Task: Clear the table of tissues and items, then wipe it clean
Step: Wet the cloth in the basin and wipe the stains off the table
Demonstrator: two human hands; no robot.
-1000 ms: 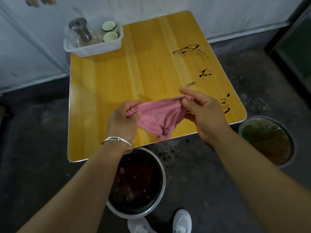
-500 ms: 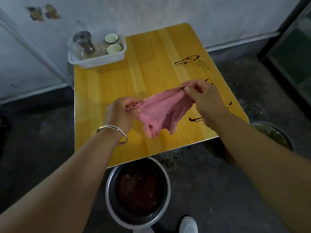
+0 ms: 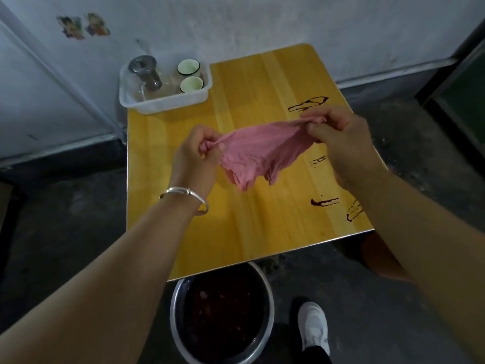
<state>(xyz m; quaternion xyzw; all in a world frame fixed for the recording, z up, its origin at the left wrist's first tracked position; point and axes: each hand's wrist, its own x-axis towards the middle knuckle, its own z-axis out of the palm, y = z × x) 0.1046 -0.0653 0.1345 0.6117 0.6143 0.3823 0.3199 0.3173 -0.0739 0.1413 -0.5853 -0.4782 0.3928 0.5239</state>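
A pink cloth [image 3: 258, 156] hangs stretched between my two hands above the middle of the yellow wooden table [image 3: 262, 232]. My left hand [image 3: 195, 158], with a silver bangle on the wrist, pinches its left corner. My right hand [image 3: 341, 137] pinches the right corner, a little higher and farther back. The cloth's lower edge droops close to the tabletop. Dark stain marks [image 3: 308, 105] lie on the right part of the table, with more stains [image 3: 325, 202] near the front right.
A white plastic tub [image 3: 162, 103] with a glass jar and two small cups sits at the back left corner. On the floor below the front edge stands a metal basin [image 3: 223, 319] of dark liquid. My white shoe [image 3: 313, 328] is beside it. A wall runs behind.
Both hands have moved farther over the table with the cloth and pulled apart, spreading it wider. The view has shifted so the table lies lower in frame.
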